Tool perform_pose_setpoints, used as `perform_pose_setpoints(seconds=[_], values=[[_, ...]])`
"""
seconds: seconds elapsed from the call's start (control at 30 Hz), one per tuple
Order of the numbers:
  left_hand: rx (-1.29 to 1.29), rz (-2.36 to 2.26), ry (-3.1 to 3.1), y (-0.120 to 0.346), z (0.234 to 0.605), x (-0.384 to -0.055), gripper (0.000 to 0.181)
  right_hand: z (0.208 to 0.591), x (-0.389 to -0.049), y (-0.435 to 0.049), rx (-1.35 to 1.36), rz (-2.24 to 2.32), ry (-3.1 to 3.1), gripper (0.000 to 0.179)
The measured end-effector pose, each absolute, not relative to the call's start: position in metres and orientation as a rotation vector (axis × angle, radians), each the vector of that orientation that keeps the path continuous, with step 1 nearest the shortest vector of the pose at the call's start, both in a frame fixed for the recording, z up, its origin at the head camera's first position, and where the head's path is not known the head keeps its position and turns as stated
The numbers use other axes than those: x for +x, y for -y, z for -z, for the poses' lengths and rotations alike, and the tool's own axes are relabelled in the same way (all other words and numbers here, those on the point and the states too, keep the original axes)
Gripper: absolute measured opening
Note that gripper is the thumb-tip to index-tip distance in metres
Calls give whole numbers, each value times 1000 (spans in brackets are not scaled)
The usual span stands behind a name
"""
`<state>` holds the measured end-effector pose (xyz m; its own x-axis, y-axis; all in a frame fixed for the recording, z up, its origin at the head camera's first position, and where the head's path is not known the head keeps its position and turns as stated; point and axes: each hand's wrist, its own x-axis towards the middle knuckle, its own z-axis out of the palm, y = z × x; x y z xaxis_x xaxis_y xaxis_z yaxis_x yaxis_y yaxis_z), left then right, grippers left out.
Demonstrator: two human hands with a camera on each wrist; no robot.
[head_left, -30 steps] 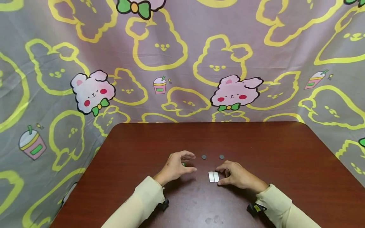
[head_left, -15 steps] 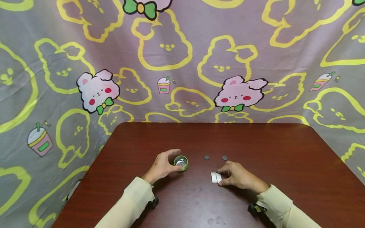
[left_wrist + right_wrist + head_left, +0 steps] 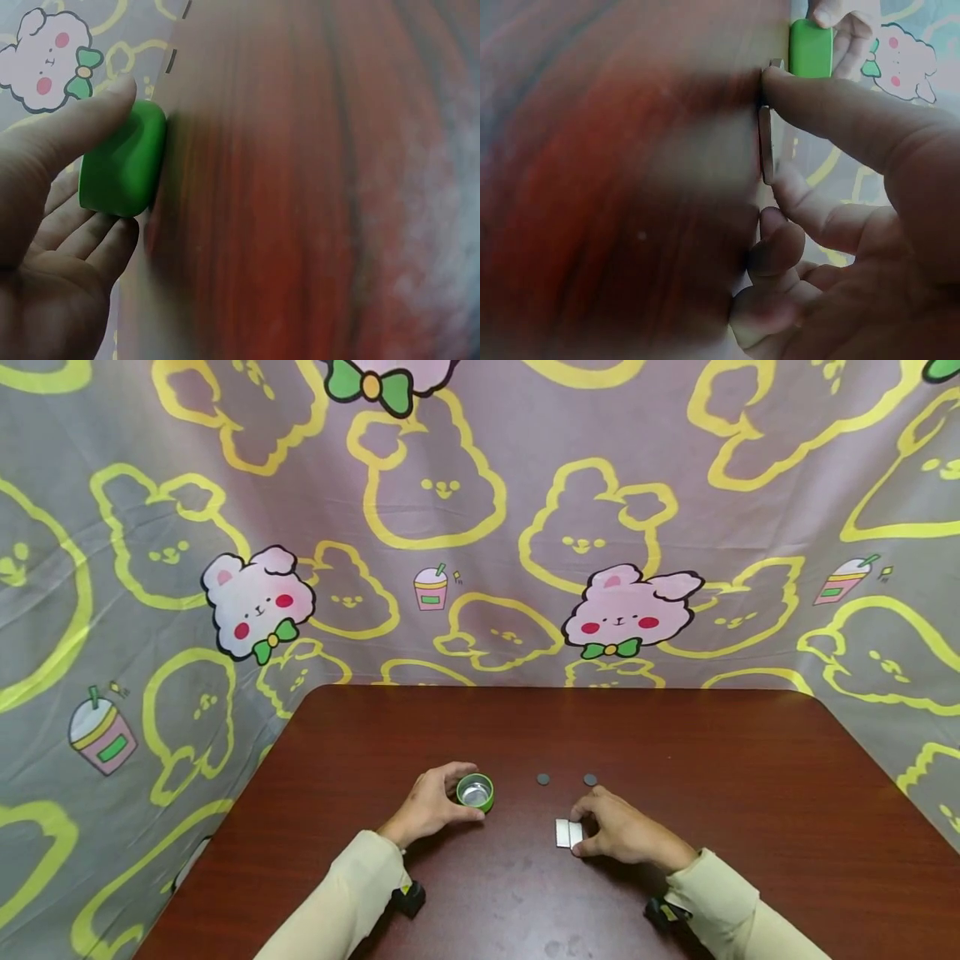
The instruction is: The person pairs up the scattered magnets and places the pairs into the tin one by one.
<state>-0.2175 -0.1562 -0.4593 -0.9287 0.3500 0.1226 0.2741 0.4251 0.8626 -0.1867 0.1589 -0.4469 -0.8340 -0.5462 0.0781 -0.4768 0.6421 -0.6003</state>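
A small round green tin (image 3: 487, 804), silvery inside, stands open side up at mid-table. My left hand (image 3: 429, 808) holds it from the left, thumb on the near side and fingers on the far side; the left wrist view shows the tin's smooth green wall (image 3: 124, 169) between them. To the right, two thin white rectangular tiles (image 3: 562, 832) lie side by side. My right hand (image 3: 626, 831) pinches the right-hand tile (image 3: 576, 835) by its near and far ends with thumb and forefinger. In the right wrist view the tile edge (image 3: 766, 142) shows low on the table.
Beyond the tiles, a dark grey disc (image 3: 543, 779) lies on the brown table (image 3: 720, 743), and a second grey disc (image 3: 590, 780) sits just past my right fingertips. A patterned cloth (image 3: 480, 635) hangs behind the table and along both sides.
My left hand has drawn back to the left, bringing the mostly hidden tin into view, and its thumb has come off the tin's rim. My right hand stays at the white tiles.
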Motion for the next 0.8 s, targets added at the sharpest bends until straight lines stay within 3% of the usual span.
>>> perform_pose_setpoints(seconds=[0.27,0.53,0.8], values=[[524,-1576,-2548,157,462,-218,70,446,-190,-157,-792,1108,-2593,35],[512,-1590,-2555,158,464,-218,69,446,-193,-155,-534,1465,-2219,17],[516,-1593,-2540,159,467,-219,70,446,-194,-145,-321,1681,-1947,23]])
